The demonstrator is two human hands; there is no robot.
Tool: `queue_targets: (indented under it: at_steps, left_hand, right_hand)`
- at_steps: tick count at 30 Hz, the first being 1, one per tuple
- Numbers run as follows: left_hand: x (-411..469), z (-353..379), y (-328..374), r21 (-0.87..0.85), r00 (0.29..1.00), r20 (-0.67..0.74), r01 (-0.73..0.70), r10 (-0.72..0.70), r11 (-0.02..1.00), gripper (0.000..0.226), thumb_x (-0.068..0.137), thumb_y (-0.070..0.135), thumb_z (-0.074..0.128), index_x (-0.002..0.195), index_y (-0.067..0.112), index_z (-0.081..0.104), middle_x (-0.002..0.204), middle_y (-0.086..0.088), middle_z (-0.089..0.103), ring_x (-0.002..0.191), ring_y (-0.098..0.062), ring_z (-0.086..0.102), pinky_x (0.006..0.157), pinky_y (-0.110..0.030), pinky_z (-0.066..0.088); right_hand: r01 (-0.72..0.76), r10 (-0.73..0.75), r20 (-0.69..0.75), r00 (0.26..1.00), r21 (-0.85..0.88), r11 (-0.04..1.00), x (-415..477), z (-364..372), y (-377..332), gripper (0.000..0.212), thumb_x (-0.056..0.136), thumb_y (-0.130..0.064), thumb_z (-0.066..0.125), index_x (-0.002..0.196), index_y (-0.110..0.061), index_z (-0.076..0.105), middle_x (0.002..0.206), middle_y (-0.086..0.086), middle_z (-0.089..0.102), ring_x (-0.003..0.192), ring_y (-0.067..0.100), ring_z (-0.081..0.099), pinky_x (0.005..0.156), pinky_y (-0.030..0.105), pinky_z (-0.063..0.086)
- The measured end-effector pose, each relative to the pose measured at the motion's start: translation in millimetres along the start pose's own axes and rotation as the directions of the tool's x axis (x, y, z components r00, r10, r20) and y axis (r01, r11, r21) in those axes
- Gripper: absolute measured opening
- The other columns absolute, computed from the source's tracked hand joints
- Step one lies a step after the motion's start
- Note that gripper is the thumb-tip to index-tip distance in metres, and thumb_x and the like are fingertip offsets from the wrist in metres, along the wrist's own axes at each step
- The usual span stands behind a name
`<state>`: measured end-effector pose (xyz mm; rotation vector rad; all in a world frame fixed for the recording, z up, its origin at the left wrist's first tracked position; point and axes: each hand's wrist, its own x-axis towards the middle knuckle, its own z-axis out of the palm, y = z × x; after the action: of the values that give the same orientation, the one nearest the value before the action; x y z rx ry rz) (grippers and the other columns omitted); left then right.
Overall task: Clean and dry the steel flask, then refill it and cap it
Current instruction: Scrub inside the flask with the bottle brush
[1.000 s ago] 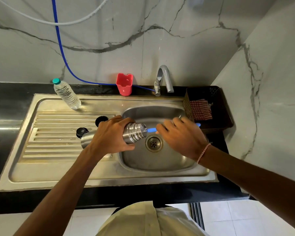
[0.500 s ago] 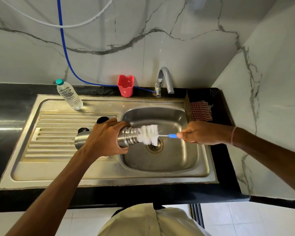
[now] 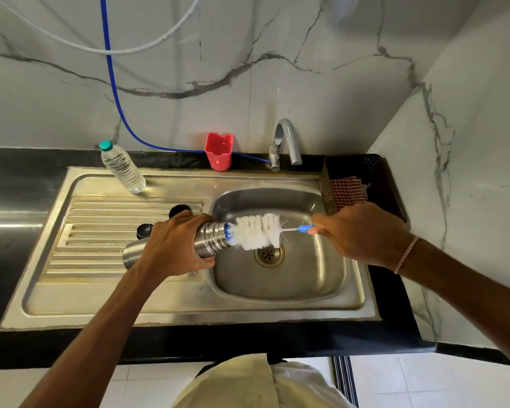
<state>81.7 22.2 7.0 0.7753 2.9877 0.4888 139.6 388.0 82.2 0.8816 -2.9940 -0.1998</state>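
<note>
Since a moment ago, our bottle brush (image 3: 255,231) has slid further out of the steel flask (image 3: 212,242), most bristles now clear of its mouth. Our left hand (image 3: 174,245) grips the flask sideways over the sink (image 3: 306,278); our right hand (image 3: 362,234) clutches the brush's blue handle, beyond the flask's mouth.

Steel flask (image 3: 211,240) lay sideways over drainboard/basin edge of steel sink (image 3: 189,307), mouth twd basin. White bottle brush (image 3: 256,231) at mouth, above drain. Two black caps (image 3: 162,220) behind flask. Clear plastic bottle (image 3: 122,169) rear left; red cup (image 3: 219,151) left of tap (image 3: 284,142); dark basket (image 3: 377,172) right.
</note>
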Motion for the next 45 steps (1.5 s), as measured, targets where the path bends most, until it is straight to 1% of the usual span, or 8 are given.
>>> queue_targets:
  at_steps: [9, 14, 18, 20, 27, 36, 40, 45]
  left_hand:
    - [1.4, -4.3, -1.3, -0.040, 1.000, 0.008, -0.012, 0.012, 0.999, 0.065, 0.050, 0.054, 0.079, 0.110, 0.033, 0.065, 0.089, 0.012, 0.065, 0.081, -0.015, 0.062, 0.064, -0.033, 0.049]
    - [4.8, -7.2, -1.7, -0.035, 1.000, 0.006, -0.028, 0.028, 0.999, 0.066, 0.050, 0.057, 0.074, 0.111, 0.033, 0.065, 0.090, 0.012, 0.066, 0.082, -0.016, 0.063, 0.066, -0.036, 0.053]
    - [7.1, -6.7, -0.6, -0.024, 0.999, 0.007, -0.054, 0.054, 0.998, 0.066, 0.050, 0.057, 0.074, 0.111, 0.033, 0.065, 0.089, 0.015, 0.067, 0.083, -0.015, 0.062, 0.066, -0.036, 0.054]
    - [8.8, -4.1, -0.5, -0.019, 0.999, 0.026, -0.025, 0.025, 1.000, 0.066, 0.050, 0.059, 0.073, 0.111, 0.036, 0.064, 0.087, 0.015, 0.065, 0.084, -0.014, 0.061, 0.066, -0.034, 0.051]
    - [11.7, 10.6, -0.8, -0.006, 0.988, 0.154, 0.017, -0.016, 1.000, 0.072, 0.048, 0.066, 0.070, 0.114, 0.039, 0.061, 0.092, 0.012, 0.067, 0.083, -0.017, 0.064, 0.068, -0.031, 0.048]
    - [4.2, 0.3, -15.2, -0.166, 0.991, 0.013, 0.134, -0.133, 0.977, 0.059, 0.050, 0.055, 0.084, 0.102, 0.037, 0.061, 0.088, 0.014, 0.066, 0.077, -0.014, 0.064, 0.068, -0.032, 0.050]
    - [-1.8, -3.0, -13.4, -0.270, 0.986, -0.046, 0.141, -0.159, 0.952, 0.057, 0.052, 0.046, 0.089, 0.101, 0.036, 0.062, 0.086, 0.014, 0.068, 0.077, -0.010, 0.063, 0.069, -0.031, 0.049]
    - [0.9, -1.6, -5.4, -0.255, 0.996, -0.014, 0.085, -0.092, 0.963, 0.067, 0.047, 0.055, 0.082, 0.110, 0.040, 0.063, 0.088, 0.014, 0.067, 0.079, -0.010, 0.064, 0.070, -0.032, 0.050]
  right_hand:
    - [-0.120, 0.019, 0.208, 0.978, 0.481, 0.869, 0.3, -13.6, 29.4, 0.027, 0.102, -0.047, 0.042, 0.077, -0.049, 0.050, 0.055, -0.003, 0.052, 0.049, 0.017, 0.050, 0.049, 0.028, 0.040]
    - [-0.212, 0.039, 0.296, 0.955, 0.581, 0.786, 1.7, -18.3, 41.9, 0.043, 0.096, -0.057, 0.039, 0.065, -0.030, 0.052, 0.054, -0.010, 0.052, 0.049, 0.011, 0.049, 0.054, 0.018, 0.037]
    - [-0.240, 0.045, 0.326, 0.944, 0.591, 0.770, 6.7, -32.2, 43.9, 0.034, 0.096, -0.052, 0.046, 0.064, -0.054, 0.058, 0.053, -0.016, 0.052, 0.048, 0.009, 0.047, 0.053, 0.020, 0.035]
    - [-0.230, 0.073, 0.293, 0.953, 0.549, 0.804, 11.6, -43.9, 43.9, 0.034, 0.095, -0.050, 0.050, 0.064, -0.065, 0.057, 0.052, -0.018, 0.053, 0.050, 0.008, 0.050, 0.055, 0.017, 0.034]
    - [0.014, -0.014, -0.003, 1.000, -0.088, 0.996, 32.8, -78.4, 35.8, 0.021, 0.095, -0.047, 0.060, 0.086, -0.030, 0.070, 0.054, -0.011, 0.032, 0.045, 0.006, 0.020, 0.048, 0.021, 0.013]
    - [0.144, -0.192, -0.239, 0.952, -0.207, 0.968, -1.5, -68.5, 17.5, 0.026, 0.093, -0.038, 0.062, 0.101, -0.017, 0.076, 0.061, -0.002, 0.057, 0.040, 0.015, 0.044, 0.049, 0.022, 0.024]
    - [0.025, -0.016, -0.239, 0.971, 0.032, 0.999, -6.6, -36.1, 25.6, 0.027, 0.088, -0.041, 0.067, 0.102, -0.021, 0.080, 0.065, -0.005, 0.066, 0.044, 0.015, 0.053, 0.048, 0.017, 0.032]
    - [-0.257, 0.265, 0.039, 0.963, 0.415, 0.873, 18.0, -19.7, 59.2, 0.038, 0.093, -0.056, 0.059, 0.099, -0.026, 0.081, 0.067, -0.009, 0.070, 0.053, 0.009, 0.061, 0.052, 0.015, 0.041]
